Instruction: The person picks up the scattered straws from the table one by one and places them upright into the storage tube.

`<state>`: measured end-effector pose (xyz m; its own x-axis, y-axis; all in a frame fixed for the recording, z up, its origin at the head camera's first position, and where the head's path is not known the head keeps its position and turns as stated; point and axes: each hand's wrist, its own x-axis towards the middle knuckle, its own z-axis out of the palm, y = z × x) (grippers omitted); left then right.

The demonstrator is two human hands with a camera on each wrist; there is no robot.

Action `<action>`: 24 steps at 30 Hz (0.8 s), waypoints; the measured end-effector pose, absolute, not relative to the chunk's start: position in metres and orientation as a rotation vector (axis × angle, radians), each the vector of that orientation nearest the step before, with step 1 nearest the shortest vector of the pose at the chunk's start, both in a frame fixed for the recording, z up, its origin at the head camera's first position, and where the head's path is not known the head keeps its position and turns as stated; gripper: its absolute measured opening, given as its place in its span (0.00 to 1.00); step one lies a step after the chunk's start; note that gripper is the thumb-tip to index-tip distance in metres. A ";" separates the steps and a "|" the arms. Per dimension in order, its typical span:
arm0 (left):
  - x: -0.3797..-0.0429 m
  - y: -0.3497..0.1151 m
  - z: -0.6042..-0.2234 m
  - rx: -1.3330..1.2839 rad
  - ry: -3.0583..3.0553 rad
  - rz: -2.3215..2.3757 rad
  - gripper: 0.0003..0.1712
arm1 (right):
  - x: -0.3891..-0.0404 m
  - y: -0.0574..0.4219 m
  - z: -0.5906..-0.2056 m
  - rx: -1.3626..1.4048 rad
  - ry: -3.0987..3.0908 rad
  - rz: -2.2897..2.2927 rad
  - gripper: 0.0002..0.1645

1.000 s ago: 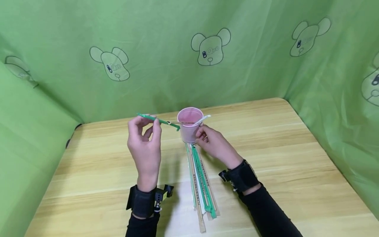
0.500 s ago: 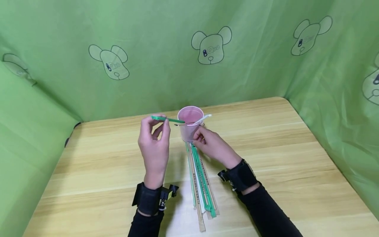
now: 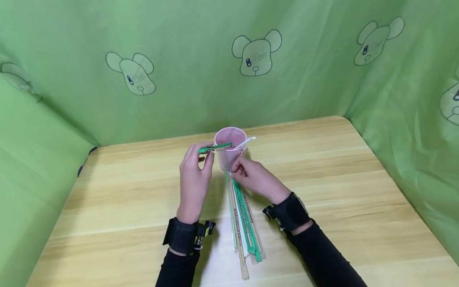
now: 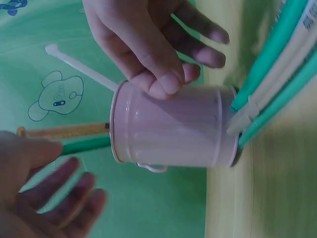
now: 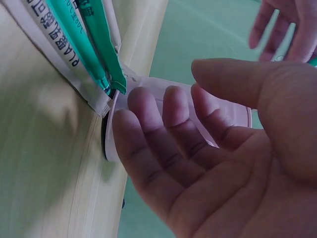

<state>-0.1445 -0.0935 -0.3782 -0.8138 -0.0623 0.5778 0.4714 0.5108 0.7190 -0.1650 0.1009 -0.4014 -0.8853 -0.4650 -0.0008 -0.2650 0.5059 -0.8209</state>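
Note:
My left hand (image 3: 193,181) pinches a green-wrapped straw (image 3: 225,145) between thumb and fingers, its far end over the mouth of a small pink pail (image 3: 226,161). In the left wrist view that straw's lower end passes behind the pail's rim, beside a brown straw (image 4: 74,130) standing in the pail. A white-wrapped straw (image 3: 248,140) also leans out of the pail on the right. My right hand (image 3: 259,176) lies at the pail's right side, fingers loosely bent, thumb and forefinger tips close together against its wall. The right wrist view shows nothing in its palm.
Several wrapped straws (image 3: 247,223), green, white and brown, lie in a bundle on the wooden table (image 3: 322,207), running from the pail's base toward the front. A green cloth with bear-head drawings (image 3: 193,79) hangs behind and at both sides.
My left hand has moved right with the green straw, bringing its end from left of the pail to over the opening. My right hand has shifted only slightly left.

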 end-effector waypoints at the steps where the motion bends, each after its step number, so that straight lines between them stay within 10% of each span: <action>1: -0.145 -0.095 -0.380 -0.329 -2.255 -1.283 0.14 | -0.165 0.101 -0.402 -0.622 2.525 -1.319 0.07; 24: -0.139 -0.103 -0.392 -0.111 -2.948 -1.266 0.17 | -0.152 0.085 -0.425 -0.387 2.739 -1.001 0.23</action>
<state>-0.1394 -0.1034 -0.3923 -0.9953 0.0904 -0.0352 0.0368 0.6870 0.7257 -0.1525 0.0850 -0.4247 -0.9460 -0.3098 -0.0957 -0.1751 0.7364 -0.6535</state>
